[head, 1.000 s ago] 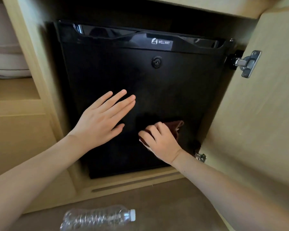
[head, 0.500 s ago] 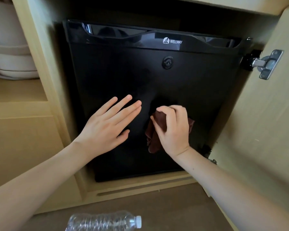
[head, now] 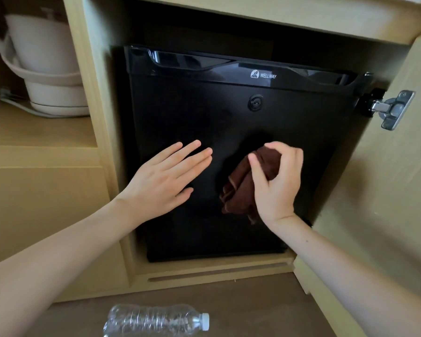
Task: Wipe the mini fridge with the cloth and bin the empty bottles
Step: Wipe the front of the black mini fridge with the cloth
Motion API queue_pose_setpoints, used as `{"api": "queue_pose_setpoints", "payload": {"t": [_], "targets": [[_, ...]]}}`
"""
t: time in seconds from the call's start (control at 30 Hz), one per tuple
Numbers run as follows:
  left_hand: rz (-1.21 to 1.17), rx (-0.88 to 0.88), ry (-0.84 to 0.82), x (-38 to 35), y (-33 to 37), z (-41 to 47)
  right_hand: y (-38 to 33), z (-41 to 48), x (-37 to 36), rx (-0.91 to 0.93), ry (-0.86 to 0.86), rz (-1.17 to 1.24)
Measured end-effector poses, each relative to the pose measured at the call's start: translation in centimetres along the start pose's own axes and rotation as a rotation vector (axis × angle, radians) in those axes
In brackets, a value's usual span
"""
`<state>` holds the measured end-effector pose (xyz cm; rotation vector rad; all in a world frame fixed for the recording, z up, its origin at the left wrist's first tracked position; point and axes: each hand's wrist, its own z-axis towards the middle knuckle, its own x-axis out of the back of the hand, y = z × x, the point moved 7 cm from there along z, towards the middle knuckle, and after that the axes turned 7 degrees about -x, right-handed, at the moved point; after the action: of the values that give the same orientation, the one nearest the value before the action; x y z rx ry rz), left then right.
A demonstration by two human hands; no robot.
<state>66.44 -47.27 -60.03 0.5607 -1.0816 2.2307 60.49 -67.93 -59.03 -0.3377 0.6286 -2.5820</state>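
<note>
Brown floor [head: 253,310] carried clear plastic bottle [head: 153,321], lying on side, white cap pointing right. Wooden cabinet ledge [head: 216,269] carried black mini fridge [head: 204,122], door closed. Left shelf [head: 34,135] carried white kettle [head: 44,52] on round base [head: 58,109], cord [head: 12,100] beside it.

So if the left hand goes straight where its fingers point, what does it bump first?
Probably the lock on the fridge; the left hand points up past the cloth, though depth is unclear.

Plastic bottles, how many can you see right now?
1. The bottle lies on its side on the floor in front of the closed mini fridge, cap pointing right. More may be hidden inside the fridge or out of frame.
</note>
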Motion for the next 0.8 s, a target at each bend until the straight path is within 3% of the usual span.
{"api": "queue_pose_setpoints", "payload": {"t": [0.1,0.37,0.7,0.8], "targets": [[0.001,0.030,0.002,0.1,-0.3,-0.5,-1.2,1.2,-0.5,0.015,0.072,-0.016],[-0.034,0.075,0.025,-1.0,0.1,-1.4,0.6,-3.8,-3.4,-0.021,-0.010,-0.044],[-0.049,0.079,0.031,-1.8,0.7,-1.7,4.1,-12.4,-4.4,-0.578,0.452,0.143],[-0.061,0.089,0.027,-1.8,0.6,-1.7,3.7,-12.7,-4.4,-0.638,0.512,0.116]]}}
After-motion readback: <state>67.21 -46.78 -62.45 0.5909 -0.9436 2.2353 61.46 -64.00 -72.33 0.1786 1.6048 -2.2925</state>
